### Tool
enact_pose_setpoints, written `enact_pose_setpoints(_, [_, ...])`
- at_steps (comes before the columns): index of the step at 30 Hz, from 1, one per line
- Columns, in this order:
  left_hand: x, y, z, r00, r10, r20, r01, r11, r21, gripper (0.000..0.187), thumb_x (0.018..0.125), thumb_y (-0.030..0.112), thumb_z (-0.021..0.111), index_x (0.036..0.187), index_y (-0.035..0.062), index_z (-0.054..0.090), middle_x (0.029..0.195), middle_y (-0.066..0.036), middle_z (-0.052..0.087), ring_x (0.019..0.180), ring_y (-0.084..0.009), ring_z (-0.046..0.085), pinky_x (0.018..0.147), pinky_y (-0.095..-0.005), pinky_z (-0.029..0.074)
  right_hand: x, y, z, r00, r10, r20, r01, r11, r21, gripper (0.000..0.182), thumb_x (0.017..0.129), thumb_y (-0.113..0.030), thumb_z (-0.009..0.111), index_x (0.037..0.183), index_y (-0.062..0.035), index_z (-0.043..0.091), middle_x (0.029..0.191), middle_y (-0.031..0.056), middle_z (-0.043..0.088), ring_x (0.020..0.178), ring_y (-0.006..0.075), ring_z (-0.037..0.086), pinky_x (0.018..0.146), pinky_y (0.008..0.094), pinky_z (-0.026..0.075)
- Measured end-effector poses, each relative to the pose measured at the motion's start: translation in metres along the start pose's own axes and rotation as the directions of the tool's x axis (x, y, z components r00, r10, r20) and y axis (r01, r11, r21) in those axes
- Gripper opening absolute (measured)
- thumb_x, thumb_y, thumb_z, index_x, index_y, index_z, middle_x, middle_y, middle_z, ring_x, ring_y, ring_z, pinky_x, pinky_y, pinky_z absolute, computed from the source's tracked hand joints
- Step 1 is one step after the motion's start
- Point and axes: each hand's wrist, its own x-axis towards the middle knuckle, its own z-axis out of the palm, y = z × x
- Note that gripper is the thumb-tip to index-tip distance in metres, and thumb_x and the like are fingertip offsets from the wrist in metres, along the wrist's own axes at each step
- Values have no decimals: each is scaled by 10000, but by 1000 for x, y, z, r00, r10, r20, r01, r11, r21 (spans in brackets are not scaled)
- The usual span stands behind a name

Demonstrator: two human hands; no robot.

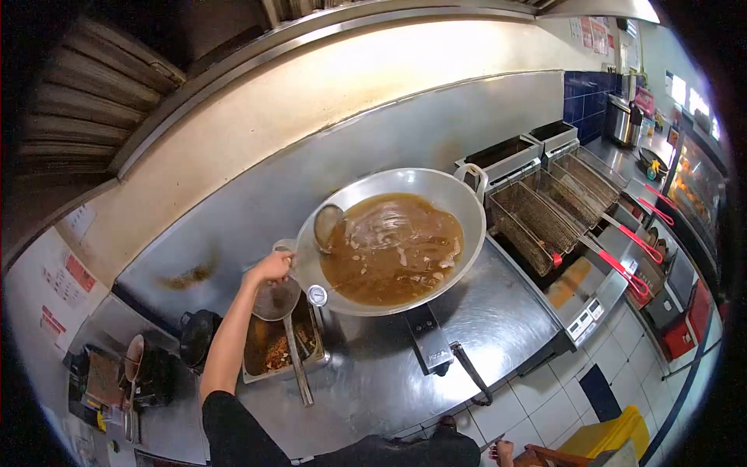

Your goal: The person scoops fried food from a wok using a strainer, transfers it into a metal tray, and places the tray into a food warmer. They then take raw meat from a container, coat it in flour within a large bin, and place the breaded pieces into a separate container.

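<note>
A large metal wok holds brown liquid with pale pieces in it. My left hand is closed at the wok's left rim, around the foreshortened handle of a ladle, beside the loop of the wok handle. The ladle's round bowl is tilted inside the wok, at its left side. A round dial thermometer sits on the near rim. Low at the bottom edge, my right hand has curled fingers around a thin object that I cannot make out.
Below my left hand, a strainer lies over a metal tray of browned bits. Fryer baskets with red handles stand to the right on a fryer. A black metal control box is in front of the wok. Yellow bin at lower right.
</note>
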Motion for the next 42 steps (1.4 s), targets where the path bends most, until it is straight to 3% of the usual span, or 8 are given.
enact_pose_setpoints(2, [-3, 18, 0, 955, -93, 283, 164, 957, -240, 411, 953, 160, 332, 1345, 129, 451, 677, -80, 545, 477, -91, 463, 364, -253, 384, 31, 28, -6, 993, -117, -29, 117, 993, 15, 130, 835, -79, 471, 779, 35, 496, 588, 169, 556, 388, 267, 540, 353, 401, 476])
enact_pose_setpoints(5, [-10, 46, -11, 852, -115, 511, 335, 869, -364, 440, 965, 137, 292, 1397, 146, 375, 612, 14, 420, 459, -60, 322, 376, -206, 307, 29, 22, -6, 997, -62, -48, 60, 998, -36, 98, 828, -74, 476, 844, 23, 475, 588, 173, 555, 388, 269, 540, 352, 405, 477])
enact_pose_setpoints(15, [-51, 108, -3, 723, 30, 690, 350, 846, -403, 456, 984, 118, 222, 1435, 130, 292, 583, 78, 244, 434, -31, 207, 359, -180, 214, 47, -21, 6, 991, -83, 105, 96, 987, -126, 134, 823, -70, 481, 924, 6, 436, 600, 176, 560, 382, 271, 532, 350, 415, 474])
enact_pose_setpoints(30, [-12, 183, 119, 810, 258, 526, 486, 205, -849, 373, 988, 154, 334, 1353, 75, 347, 637, 63, 320, 440, -3, 267, 330, -149, 222, 9, -59, 14, 966, -240, 102, 248, 965, -84, 316, 878, -257, 475, 874, 43, 575, 702, 158, 609, 456, 225, 546, 373, 342, 452])
enact_pose_setpoints(33, [29, 187, 144, 884, 183, 431, 458, -142, -878, 127, 958, 124, 410, 1048, 42, 442, 632, 44, 367, 441, -17, 289, 344, -161, 237, 30, -40, 1, 930, -336, 147, 366, 880, -304, 298, 863, -252, 461, 848, 22, 579, 700, 145, 604, 469, 224, 547, 401, 354, 462])
enact_pose_setpoints(37, [41, 201, 145, 942, 110, 317, 332, -187, -924, 152, 961, 145, 387, 824, 78, 389, 635, -2, 390, 443, -46, 337, 342, -178, 267, 5, -39, -4, 935, -327, 140, 350, 914, -205, 294, 858, -257, 462, 827, 11, 580, 692, 134, 599, 465, 219, 541, 399, 348, 456])
enact_pose_setpoints(40, [53, 197, 149, 961, 69, 269, 278, -233, -932, 125, 988, 144, 341, 1020, 29, 378, 642, 25, 362, 451, -35, 305, 351, -187, 264, -6, -44, -6, 933, -332, 141, 355, 913, -201, 292, 854, -261, 463, 811, 3, 581, 686, 126, 596, 462, 216, 537, 398, 344, 451])
enact_pose_setpoints(42, [69, 184, 156, 968, 65, 242, 251, -271, -929, 113, 975, 145, 354, 931, 47, 388, 640, 1, 387, 444, -48, 328, 353, -196, 279, -10, -46, -8, 930, -338, 144, 362, 909, -205, 291, 852, -263, 463, 801, -2, 581, 682, 120, 593, 460, 214, 534, 397, 341, 448])
